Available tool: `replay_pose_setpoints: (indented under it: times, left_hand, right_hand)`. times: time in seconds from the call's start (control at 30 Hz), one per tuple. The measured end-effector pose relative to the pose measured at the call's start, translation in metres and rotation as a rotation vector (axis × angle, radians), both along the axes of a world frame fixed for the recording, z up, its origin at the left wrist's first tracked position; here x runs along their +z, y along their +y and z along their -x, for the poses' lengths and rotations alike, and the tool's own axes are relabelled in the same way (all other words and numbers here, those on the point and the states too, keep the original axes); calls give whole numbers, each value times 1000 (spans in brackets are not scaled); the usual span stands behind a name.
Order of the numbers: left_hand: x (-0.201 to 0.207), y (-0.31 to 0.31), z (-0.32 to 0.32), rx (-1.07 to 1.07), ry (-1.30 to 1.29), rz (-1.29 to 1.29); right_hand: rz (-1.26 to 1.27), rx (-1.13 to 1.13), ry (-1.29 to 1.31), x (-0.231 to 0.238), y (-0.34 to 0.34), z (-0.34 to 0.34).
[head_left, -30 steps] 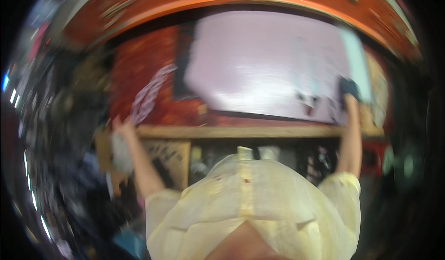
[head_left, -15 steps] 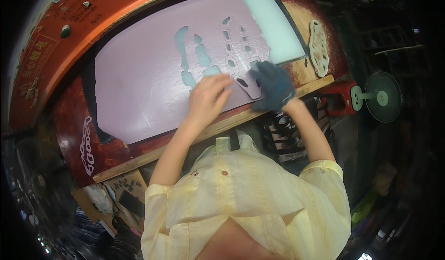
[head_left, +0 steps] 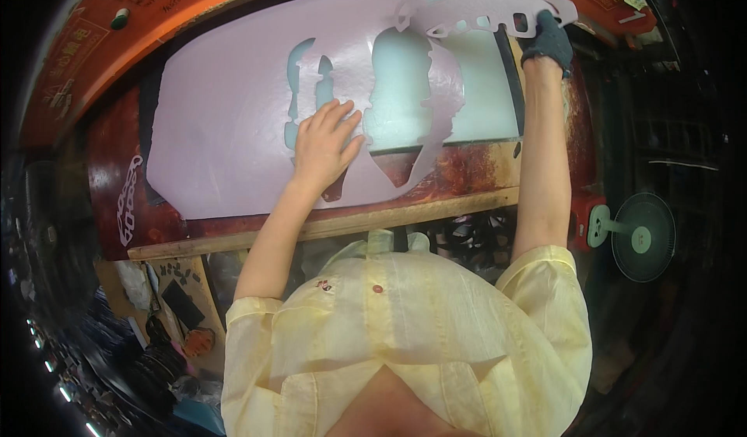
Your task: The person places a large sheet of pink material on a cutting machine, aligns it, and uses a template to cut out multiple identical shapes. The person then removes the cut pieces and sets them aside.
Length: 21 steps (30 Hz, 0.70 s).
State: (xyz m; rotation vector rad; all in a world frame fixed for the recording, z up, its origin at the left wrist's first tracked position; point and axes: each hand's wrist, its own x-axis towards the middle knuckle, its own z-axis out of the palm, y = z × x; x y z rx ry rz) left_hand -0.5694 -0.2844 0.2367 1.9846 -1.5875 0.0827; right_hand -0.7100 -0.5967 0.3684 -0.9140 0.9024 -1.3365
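Note:
A large lilac sheet [head_left: 210, 102] lies over the table, with foot-shaped openings and narrow slots cut through it. My bare left hand [head_left: 327, 137] rests palm down on it, fingers spread, beside the largest opening. At the far right, my right hand [head_left: 551, 48], in a dark glove, grips one end of a lilac sole-shaped cut-out [head_left: 475, 6]. This piece has several holes along its edges and is held up above the sheet's far right corner. Its other end overlaps the sheet in view; whether they touch I cannot tell. Through the large opening shows a pale blue pad [head_left: 490, 87].
An orange machine frame [head_left: 82, 48] curves along the far side. A wooden strip [head_left: 327, 225] edges the red-brown table [head_left: 482, 171] near me. On the left lies a white lattice-like cut-out [head_left: 128, 203]. A small fan [head_left: 642, 237] stands at the right.
My right hand has lifted the sole-shaped cut-out from the sheet and carried it far right, leaving a large opening. My left hand has settled flat on the sheet. The sheet's right part has shifted and bent.

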Motion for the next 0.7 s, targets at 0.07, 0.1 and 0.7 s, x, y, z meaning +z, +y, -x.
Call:
replay_pose_setpoints:
  times: [0.07, 0.1, 0.7]
  left_hand:
    - [5, -1, -1, 9, 16, -10]
    - [8, 0, 0, 20, 282, 13]
    - [20, -104, -18, -150, 2016, -211]
  right_hand:
    - [206, 71, 329, -5, 2, 5]
    - [345, 125, 469, -11, 12, 13]
    - [-474, 961, 588, -72, 61, 25]
